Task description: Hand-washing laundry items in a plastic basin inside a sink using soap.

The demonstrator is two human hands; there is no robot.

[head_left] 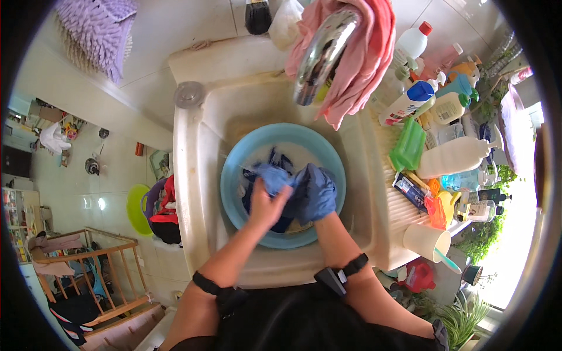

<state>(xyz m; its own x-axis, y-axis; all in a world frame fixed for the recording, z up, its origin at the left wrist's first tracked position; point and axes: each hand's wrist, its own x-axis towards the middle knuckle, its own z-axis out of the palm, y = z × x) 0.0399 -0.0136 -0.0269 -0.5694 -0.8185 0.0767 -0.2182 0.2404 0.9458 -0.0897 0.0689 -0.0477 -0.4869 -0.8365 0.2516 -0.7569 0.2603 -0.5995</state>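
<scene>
One blue basin [328, 158] of wet cloth [275, 178]

Wet blue garment [293, 184], bunched and crumpled, gripped at both ends, draped over dark cloth at the centre of a round light-blue basin [234, 175]. Basin sitting level in the sink.

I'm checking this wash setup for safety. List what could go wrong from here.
1. Both hands, left hand and right hand, wring blue cloth in the basin; water may slosh over its rim.
2. The bottles crowd the sink's ledge; an elbow could topple them.
3. The pink towel draped on the tap may slip into the basin.
</scene>
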